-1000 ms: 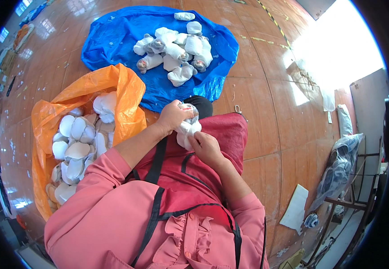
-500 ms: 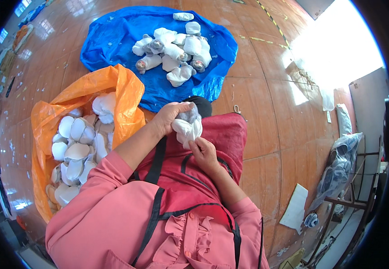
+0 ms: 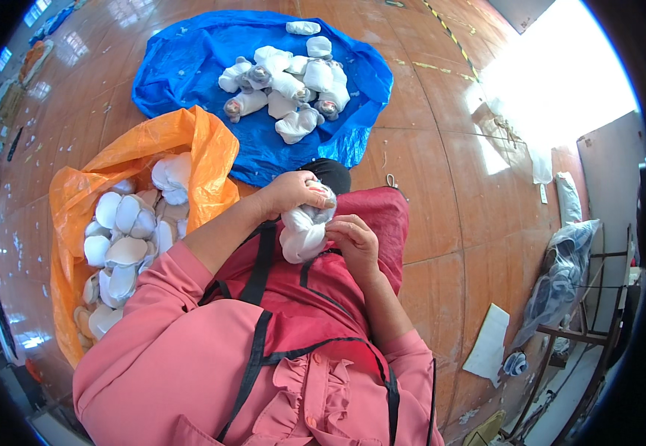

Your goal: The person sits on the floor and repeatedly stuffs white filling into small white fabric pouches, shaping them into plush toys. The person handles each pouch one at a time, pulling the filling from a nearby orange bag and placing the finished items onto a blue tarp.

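Over my lap I hold a white cloth bundle (image 3: pixel 302 239) with a greyish, see-through upper end and a small reddish patch. My left hand (image 3: pixel 297 192) is closed around that upper end, thumb across it. On the bundle's right side, my right hand (image 3: pixel 355 241) has its fingertips pinched together at the white cloth; whether they grip an edge of it is hard to see. Beneath both hands lies my dark red apron (image 3: pixel 371 219) with black trim. Similar white bundles (image 3: pixel 287 85), some with grey ends, lie in a heap ahead of me.
That heap rests on a spread blue plastic sheet (image 3: pixel 181 82). To my left, an open orange sack (image 3: pixel 215 141) contains many white and beige cup-shaped pads (image 3: pixel 126 253). A white sheet (image 3: pixel 489 342), a clear plastic bag (image 3: pixel 561 275) and a metal frame (image 3: pixel 576 336) are at the right.
The bundle has turned, and its white lower part looks rounder and fuller. My right hand has moved from its bottom end to its right side. The reddish patch now shows.
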A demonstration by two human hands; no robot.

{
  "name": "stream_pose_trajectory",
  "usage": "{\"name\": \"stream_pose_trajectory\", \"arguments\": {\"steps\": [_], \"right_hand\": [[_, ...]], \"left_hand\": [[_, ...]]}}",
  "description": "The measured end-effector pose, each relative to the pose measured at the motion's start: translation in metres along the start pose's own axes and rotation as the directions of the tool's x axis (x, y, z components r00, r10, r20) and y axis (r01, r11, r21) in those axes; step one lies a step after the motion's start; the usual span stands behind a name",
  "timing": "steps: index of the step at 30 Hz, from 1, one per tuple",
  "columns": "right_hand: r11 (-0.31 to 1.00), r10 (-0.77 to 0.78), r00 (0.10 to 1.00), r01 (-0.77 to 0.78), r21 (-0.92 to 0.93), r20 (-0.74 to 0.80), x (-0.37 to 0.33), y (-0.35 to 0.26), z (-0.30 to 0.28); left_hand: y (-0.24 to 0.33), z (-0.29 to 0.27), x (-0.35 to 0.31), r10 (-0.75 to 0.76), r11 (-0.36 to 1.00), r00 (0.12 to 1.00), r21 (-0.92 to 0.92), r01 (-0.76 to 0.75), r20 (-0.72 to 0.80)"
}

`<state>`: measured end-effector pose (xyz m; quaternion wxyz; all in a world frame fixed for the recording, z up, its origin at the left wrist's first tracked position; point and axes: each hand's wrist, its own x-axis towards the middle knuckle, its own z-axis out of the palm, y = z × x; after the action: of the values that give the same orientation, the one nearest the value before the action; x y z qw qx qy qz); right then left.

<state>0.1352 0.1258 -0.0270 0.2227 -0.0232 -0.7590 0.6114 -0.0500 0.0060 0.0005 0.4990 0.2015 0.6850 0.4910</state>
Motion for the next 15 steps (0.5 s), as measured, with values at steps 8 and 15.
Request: {"name": "stream_pose_trajectory", "arguments": {"steps": [8, 15], "right_hand": [[0.997, 0.054, 0.99, -0.062, 0.054, 0.131, 0.004, 0.0, 0.006], [0.993, -0.009, 0.981, 0.031, -0.113, 0.196, 0.01, -0.002, 0.008]], "left_hand": [[-0.035, -0.004, 0.016, -0.03, 0.773, 0.903, -0.563, 0.293, 0.428], [-0.037, 0.003, 0.012, -0.154, 0.612, 0.882, -0.658, 0.439, 0.445]]}}
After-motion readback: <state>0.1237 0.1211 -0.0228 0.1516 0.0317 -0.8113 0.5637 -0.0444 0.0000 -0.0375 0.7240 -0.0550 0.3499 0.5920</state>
